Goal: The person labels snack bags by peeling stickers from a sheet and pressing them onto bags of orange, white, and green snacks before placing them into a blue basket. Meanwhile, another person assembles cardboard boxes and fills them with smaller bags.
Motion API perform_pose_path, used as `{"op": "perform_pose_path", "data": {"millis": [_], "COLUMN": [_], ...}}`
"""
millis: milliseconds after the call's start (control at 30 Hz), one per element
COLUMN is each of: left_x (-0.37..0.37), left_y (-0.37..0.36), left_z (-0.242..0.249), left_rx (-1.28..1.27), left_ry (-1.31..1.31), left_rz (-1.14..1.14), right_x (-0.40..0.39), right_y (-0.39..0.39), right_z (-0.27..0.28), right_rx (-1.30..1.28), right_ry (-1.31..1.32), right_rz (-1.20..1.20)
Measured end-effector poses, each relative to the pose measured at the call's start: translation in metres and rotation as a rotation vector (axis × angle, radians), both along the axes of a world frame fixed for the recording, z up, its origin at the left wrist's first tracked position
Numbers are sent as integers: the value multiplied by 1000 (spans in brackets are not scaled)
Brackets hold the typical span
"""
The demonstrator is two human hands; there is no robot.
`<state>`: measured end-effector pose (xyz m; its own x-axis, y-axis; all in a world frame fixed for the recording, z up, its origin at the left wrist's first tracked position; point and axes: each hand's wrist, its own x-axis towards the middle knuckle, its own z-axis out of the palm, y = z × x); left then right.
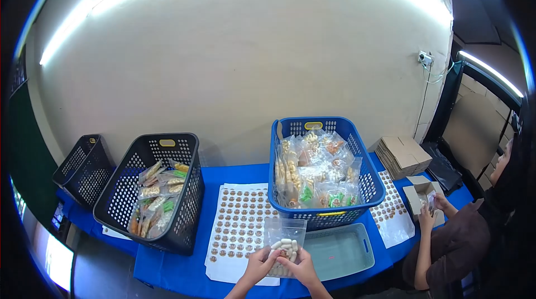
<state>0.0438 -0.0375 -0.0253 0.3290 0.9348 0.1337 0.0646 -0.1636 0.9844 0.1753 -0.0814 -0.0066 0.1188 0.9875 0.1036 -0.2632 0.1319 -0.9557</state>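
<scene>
A clear zip bag of white, capsule-shaped pieces is held upright at the table's front edge. My left hand grips its left side, and my right hand grips the right side. Both thumbs press on the front of the bag, by a small round brown sticker. Behind and to the left lies a sheet of round stickers. Just past the bag stands a blue basket full of filled clear bags. A shallow grey-green tray is right of my hands.
A black basket with several filled bags stands left, another black basket beyond it. Rightward are a second sticker sheet, stacked flat cardboard, and a co-worker whose hands are at an open carton.
</scene>
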Motion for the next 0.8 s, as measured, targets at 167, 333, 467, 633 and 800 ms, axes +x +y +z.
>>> {"op": "perform_pose_path", "data": {"millis": [167, 333, 467, 633, 800], "left_x": [-23, -34, -27, -17, 3], "left_y": [1, 6, 12, 7, -12], "left_z": [12, 14, 9, -1, 12], "left_rx": [39, 125, 232, 98, 188], "left_ry": [80, 142, 129, 106, 186], "left_rz": [41, 129, 96, -104, -117], "right_x": [-22, -36, -36, -28, -7], "right_y": [4, 1, -4, -14, -15], "right_z": [-17, -4, -12, 3, -21], "right_rx": [-48, 69, 50, 3, -20], "right_ry": [-87, -285, -184, -41, -156], "right_rz": [-19, -90, -163, -204, -334]}}
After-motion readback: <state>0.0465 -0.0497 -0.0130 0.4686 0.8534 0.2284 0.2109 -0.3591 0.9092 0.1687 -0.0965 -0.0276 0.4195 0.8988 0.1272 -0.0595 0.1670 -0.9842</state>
